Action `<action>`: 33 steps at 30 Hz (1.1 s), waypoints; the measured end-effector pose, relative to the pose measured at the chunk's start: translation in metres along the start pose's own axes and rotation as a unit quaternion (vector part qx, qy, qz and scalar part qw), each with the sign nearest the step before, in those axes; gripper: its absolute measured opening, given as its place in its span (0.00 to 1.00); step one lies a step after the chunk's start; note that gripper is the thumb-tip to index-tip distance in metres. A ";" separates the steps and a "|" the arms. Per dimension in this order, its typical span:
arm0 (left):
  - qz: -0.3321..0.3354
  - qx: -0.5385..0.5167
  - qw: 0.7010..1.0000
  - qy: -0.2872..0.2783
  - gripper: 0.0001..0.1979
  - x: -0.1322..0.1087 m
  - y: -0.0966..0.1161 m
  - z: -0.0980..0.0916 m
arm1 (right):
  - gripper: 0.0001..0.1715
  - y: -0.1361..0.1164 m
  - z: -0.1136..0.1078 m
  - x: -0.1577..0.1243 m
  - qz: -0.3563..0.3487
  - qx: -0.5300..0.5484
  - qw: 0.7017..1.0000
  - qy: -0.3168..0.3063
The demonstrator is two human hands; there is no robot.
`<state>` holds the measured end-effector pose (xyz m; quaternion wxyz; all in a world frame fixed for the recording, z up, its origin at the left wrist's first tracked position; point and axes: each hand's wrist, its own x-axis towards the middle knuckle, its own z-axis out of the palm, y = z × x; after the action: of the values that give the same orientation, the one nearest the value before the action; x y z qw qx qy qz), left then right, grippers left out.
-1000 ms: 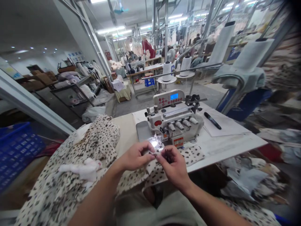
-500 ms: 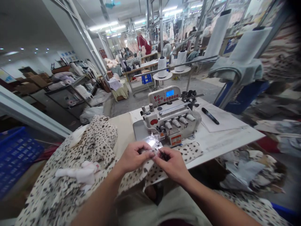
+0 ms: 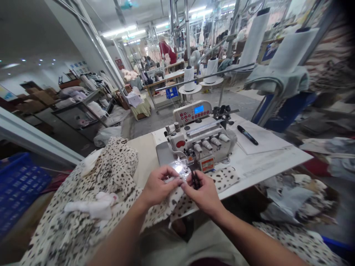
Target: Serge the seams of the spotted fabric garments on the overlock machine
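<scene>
My left hand [image 3: 159, 186] pinches the edge of a cream fabric with dark spots [image 3: 174, 202] between thumb and fingers. Close beside it, my right hand [image 3: 207, 195] is closed around small black thread snips [image 3: 195, 180], its thumb tip meeting the fabric edge by the left thumb. Both hands are just in front of the lit needle area of a white overlock sewing machine [image 3: 191, 138]. Part of the fabric hangs over the table's front edge. The exact spot between the fingertips is too small to make out.
More spotted fabric [image 3: 119, 159] is heaped on the left, with a white cloth piece [image 3: 88, 207] on top. A black marker [image 3: 247, 135] lies on paper on the white table [image 3: 266, 166]. Thread cones [image 3: 189, 78] stand behind the machine. A blue basket [image 3: 22, 188] is far left.
The snips in my right hand have turned more upright, with the fingers shifting around them. My left hand stays on the fabric, and the view has shifted slightly.
</scene>
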<state>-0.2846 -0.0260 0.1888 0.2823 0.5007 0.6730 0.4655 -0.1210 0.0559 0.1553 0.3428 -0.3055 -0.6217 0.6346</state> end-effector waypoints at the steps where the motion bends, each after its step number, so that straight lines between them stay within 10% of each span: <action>1: 0.003 -0.007 1.000 0.002 0.13 0.001 0.000 0.000 | 0.14 0.001 0.000 -0.001 0.023 0.029 0.999 -0.005; 7: 0.039 0.115 0.992 0.024 0.08 0.014 -0.001 0.009 | 0.15 0.015 0.003 -0.004 0.076 0.045 0.996 -0.013; 16: 0.239 0.370 0.896 0.054 0.08 -0.008 0.004 0.037 | 0.20 0.041 0.011 -0.014 0.034 0.005 0.995 0.089; 27: 0.311 0.466 0.818 0.130 0.15 -0.027 -0.011 0.057 | 0.22 0.030 -0.032 -0.008 -0.043 -0.073 0.996 -0.009; 33: 0.311 0.454 0.820 0.157 0.14 -0.025 -0.017 0.059 | 0.29 -0.010 -0.060 0.016 -0.126 -0.391 0.909 -0.075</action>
<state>-0.2332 -0.0305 0.1471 -0.2460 0.6752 0.6517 0.2425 -0.0806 0.1034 0.1634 0.2254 -0.2856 -0.8773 0.3129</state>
